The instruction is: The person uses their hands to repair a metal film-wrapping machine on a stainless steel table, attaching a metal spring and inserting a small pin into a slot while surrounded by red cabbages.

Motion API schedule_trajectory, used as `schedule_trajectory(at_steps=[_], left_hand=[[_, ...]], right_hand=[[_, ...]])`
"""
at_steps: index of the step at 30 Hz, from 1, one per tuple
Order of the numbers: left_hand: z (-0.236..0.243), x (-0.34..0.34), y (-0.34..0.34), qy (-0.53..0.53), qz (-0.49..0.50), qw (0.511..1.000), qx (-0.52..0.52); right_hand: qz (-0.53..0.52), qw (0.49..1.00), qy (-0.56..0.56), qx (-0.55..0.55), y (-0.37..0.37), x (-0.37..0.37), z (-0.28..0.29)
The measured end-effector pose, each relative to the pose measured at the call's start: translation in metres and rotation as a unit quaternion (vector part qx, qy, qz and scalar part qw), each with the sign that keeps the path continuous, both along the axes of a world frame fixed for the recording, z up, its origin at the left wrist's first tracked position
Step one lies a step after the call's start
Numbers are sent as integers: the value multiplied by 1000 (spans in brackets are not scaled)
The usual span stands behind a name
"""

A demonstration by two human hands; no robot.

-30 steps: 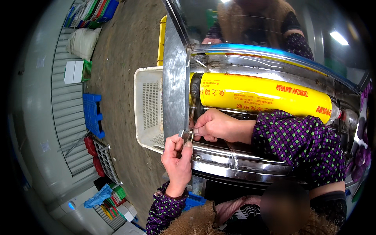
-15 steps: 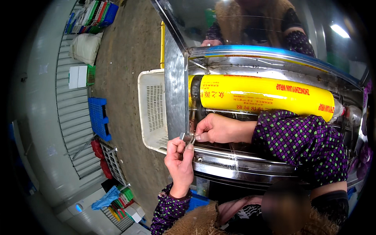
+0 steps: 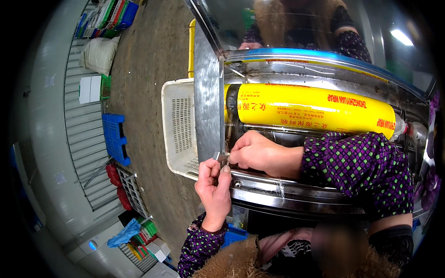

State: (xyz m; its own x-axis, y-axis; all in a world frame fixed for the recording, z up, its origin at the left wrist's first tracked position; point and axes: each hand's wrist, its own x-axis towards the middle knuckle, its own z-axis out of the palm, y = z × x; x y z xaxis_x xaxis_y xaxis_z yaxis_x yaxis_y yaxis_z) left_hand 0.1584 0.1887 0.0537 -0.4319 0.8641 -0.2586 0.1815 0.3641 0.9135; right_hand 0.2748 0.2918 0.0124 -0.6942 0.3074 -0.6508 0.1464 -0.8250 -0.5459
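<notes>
My left hand (image 3: 214,190) is closed on a small metal fitting (image 3: 219,158) at the front left corner of a steel wrapping machine (image 3: 207,116). My right hand (image 3: 262,155) reaches in from the right, its thumb and index finger pinched at the same fitting; the exact grip point is partly hidden by my fingers. Behind my right hand lies a large yellow film roll (image 3: 315,109) in the machine's tray, with a clear plastic piece (image 3: 417,133) at its right end. A dark band and a spring-like rod stand at the roll's left, just above the fitting.
A white perforated basket (image 3: 178,129) and a yellow crate (image 3: 191,46) adjoin the machine's left. Along the wall beyond the concrete floor (image 3: 143,92) are a blue pallet (image 3: 113,136), a pale sack (image 3: 95,53), stacked crates (image 3: 106,18) and red sacks (image 3: 121,194). A mirror-like steel panel rises behind the roll.
Both hands stay at the fitting, with small shifts of the fingers. My right hand's fingers are slightly more curled over it than half a second ago. The view has shifted slightly.
</notes>
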Motion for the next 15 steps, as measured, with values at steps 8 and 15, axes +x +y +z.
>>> schedule_trajectory(at_steps=[8, 15], left_hand=[[1, -4, -2, -37, 7, 999, -15], [0, -5, -1, -49, 29, 998, -4]], right_hand=[[-73, 994, 46, -64, 2, 13, -18], [-42, 990, 123, -52, 6, 23, -21]])
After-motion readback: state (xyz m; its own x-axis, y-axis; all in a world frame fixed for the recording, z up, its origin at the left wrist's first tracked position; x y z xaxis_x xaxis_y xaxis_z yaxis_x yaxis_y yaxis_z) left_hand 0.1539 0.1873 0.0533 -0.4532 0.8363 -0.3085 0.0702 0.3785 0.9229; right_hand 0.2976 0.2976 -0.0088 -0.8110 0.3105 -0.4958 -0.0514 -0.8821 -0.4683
